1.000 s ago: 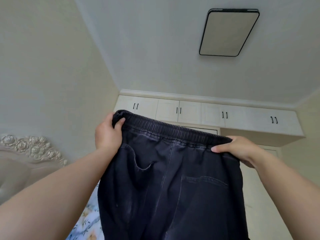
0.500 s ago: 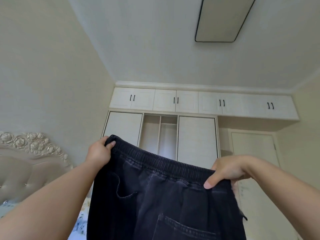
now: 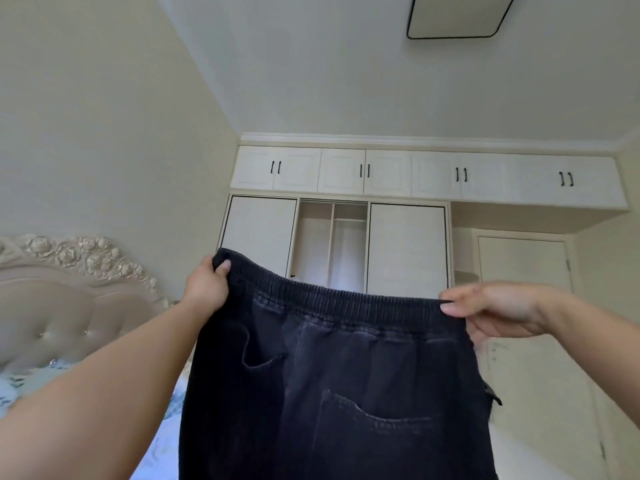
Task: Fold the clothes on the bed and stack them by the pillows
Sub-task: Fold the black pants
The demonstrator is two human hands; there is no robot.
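Observation:
A pair of dark, washed-black trousers (image 3: 332, 382) with an elastic waistband hangs in the air in front of me, stretched flat, pockets facing me. My left hand (image 3: 207, 286) pinches the waistband's left end, thumb over the top edge. My right hand (image 3: 491, 308) pinches the waistband's right end with thumb and fingers. The trouser legs run out of the bottom of the view. A strip of the bed (image 3: 162, 448) with a light floral sheet shows under my left forearm; pillows and other clothes are hidden.
A padded headboard (image 3: 59, 306) with carved roses stands at the left. Ahead is a white built-in wardrobe (image 3: 408, 244) with one open middle bay and upper cabinets. A pale door (image 3: 523, 261) is at the right. A flat ceiling lamp (image 3: 457, 15) is overhead.
The trousers and both hands sit lower in view than a second ago, uncovering the wardrobe behind. The waistband is now stretched wider and straighter between my hands.

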